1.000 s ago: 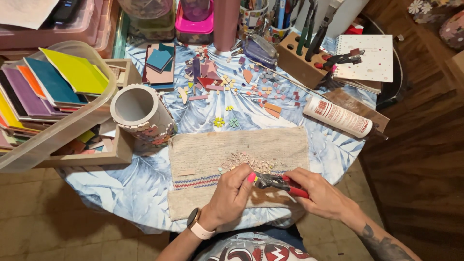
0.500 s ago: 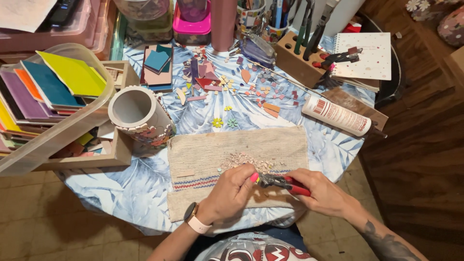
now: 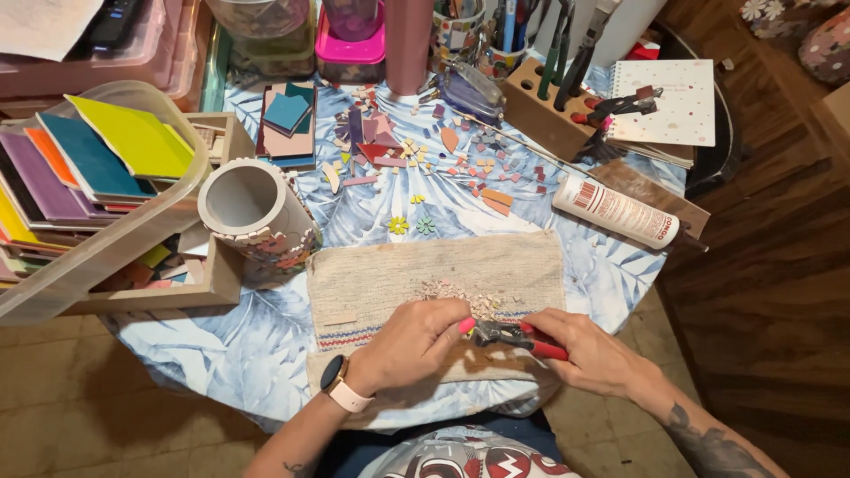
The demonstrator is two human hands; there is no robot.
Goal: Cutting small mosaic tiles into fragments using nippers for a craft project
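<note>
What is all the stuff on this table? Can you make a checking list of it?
Surface: round table under a leaf-print cloth, with a woven mat in front.
Job's things: red-handled nippers over the mat; pale tile chips piled there.
Clutter: mosaic-covered pot, glue tube, coloured tile bits, bin of coloured sheets, tool block, notebook.
Grippers: right hand grips the nippers' handles; left hand is at their jaws, what it pinches hidden.
Cables: nothing seen.
Surroundings: tiled floor, wooden furniture at right.
</note>
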